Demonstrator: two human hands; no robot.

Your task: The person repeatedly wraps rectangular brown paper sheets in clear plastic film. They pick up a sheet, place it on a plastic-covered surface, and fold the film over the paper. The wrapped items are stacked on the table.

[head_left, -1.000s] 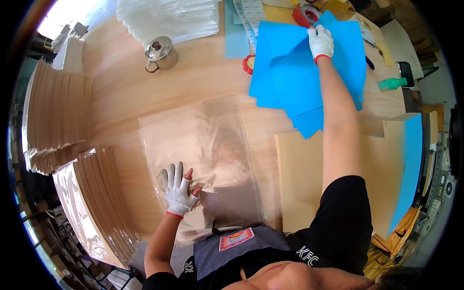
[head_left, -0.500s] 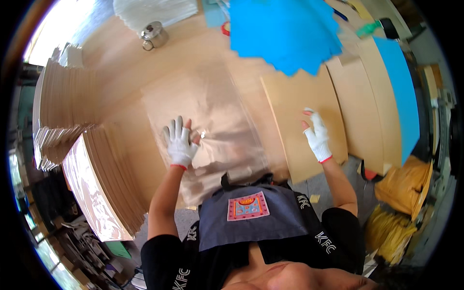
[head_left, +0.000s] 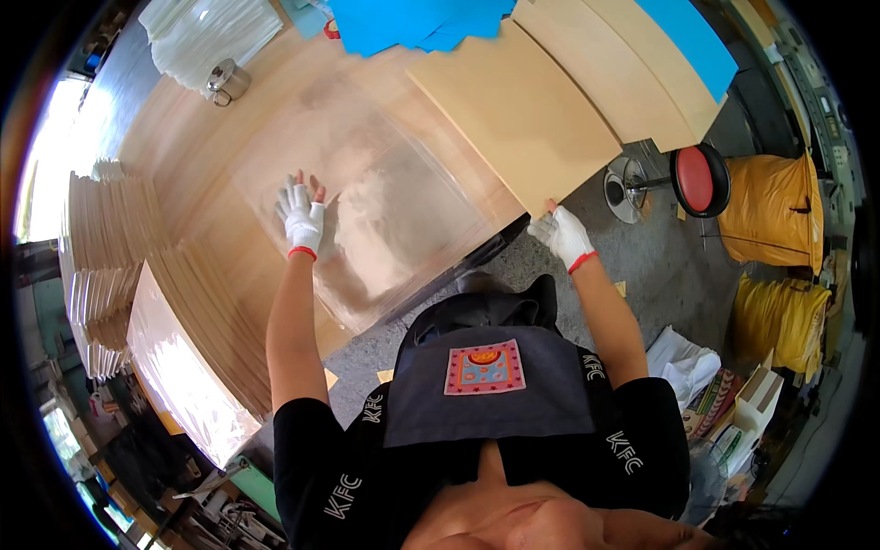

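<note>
My left hand (head_left: 301, 216), in a white glove with bare fingertips, lies with fingers spread on a clear plastic sheet or bag (head_left: 394, 220) that rests flat on the wooden table. Wrinkles and glare run across the plastic beside the palm. At the near corner of a tan cardboard sheet (head_left: 518, 110), my right hand (head_left: 563, 236) has its fingers closed on the edge. It wears the same kind of glove with a red cuff. Part of its grip is hidden under the hand, and whether one sheet or several lie there I cannot tell.
Tall stacks of plastic-wrapped boards (head_left: 197, 335) line the left side. At the back are white plastic sheets (head_left: 206, 41), a metal cup (head_left: 229, 81) and blue sheets (head_left: 412, 20). More tan boards (head_left: 632, 69) lie right; a red-seated stool (head_left: 695, 179) stands beyond the table edge.
My right hand has gone from over the tan cardboard to its near corner and closed there. My left hand stays spread on the plastic. The view has turned, showing more floor at right.
</note>
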